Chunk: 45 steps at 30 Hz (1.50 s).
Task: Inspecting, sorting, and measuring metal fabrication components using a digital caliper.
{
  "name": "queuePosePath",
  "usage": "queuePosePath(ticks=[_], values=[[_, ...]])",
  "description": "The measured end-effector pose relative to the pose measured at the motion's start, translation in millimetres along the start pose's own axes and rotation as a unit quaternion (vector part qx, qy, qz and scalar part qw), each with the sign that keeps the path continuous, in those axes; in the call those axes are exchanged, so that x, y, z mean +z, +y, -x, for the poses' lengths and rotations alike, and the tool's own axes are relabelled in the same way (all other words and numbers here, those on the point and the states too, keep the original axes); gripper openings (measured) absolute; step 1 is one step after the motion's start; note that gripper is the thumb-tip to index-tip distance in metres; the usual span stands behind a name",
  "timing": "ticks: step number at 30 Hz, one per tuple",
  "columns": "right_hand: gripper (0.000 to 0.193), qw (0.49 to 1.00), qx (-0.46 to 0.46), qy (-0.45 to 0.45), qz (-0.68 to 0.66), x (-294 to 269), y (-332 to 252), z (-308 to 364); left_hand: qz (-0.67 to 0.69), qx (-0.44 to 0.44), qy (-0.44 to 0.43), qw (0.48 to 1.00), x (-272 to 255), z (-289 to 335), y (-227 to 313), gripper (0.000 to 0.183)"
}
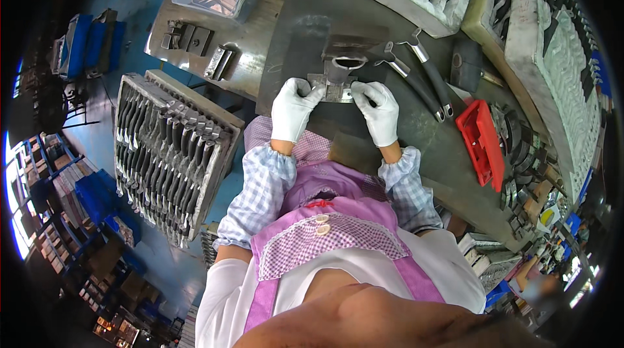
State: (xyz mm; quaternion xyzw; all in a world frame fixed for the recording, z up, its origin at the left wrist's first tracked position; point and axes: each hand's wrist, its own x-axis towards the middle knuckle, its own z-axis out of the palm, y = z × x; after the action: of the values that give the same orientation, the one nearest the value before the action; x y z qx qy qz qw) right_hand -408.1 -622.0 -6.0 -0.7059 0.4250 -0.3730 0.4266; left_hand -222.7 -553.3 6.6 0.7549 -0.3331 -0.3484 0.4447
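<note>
Close to the near edge of the table [260, 30] stands a metal fixture [336, 76] with a dark, ring-shaped top. The left hand [296, 108], white-gloved, curls its fingers in at the fixture's left side; the right hand [378, 112] is likewise mostly closed at its right (whether either grips anything, I cannot tell). Black-handled tools [408, 79] lie rightward, a red tray [491, 143] nearer the table's right edge.
</note>
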Motion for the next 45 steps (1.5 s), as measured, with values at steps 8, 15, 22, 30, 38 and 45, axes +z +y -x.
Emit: queuePosePath(ticks=[8,15,22,30,38,45], values=[[0.018,0.973,0.193,-0.098,-0.08,-14,-27,-22,-0.039,0.005,0.027,0.999,5,1,3,0.037],[0.033,0.994,-0.075,-0.014,0.084,34,-90,-30,0.242,-0.092,-0.151,0.954,-50,19,11,0.051],[0.036,0.896,-0.323,-0.29,0.094,99,-126,-3,0.161,-0.01,-0.169,0.972,-185,60,-13,0.061],[0.02,0.903,-0.186,-0.312,0.231,76,-75,12,-0.033,0.087,0.138,0.986,-422,-69,-159,0.043],[0.018,0.963,0.042,-0.207,0.169,-38,-59,23,-0.39,0.02,0.147,0.909,-405,-84,-250,0.033],[0.038,0.893,-0.026,0.001,0.449,-106,-36,-12,-0.484,-0.166,0.13,0.849,-406,-75,-248,0.032]])
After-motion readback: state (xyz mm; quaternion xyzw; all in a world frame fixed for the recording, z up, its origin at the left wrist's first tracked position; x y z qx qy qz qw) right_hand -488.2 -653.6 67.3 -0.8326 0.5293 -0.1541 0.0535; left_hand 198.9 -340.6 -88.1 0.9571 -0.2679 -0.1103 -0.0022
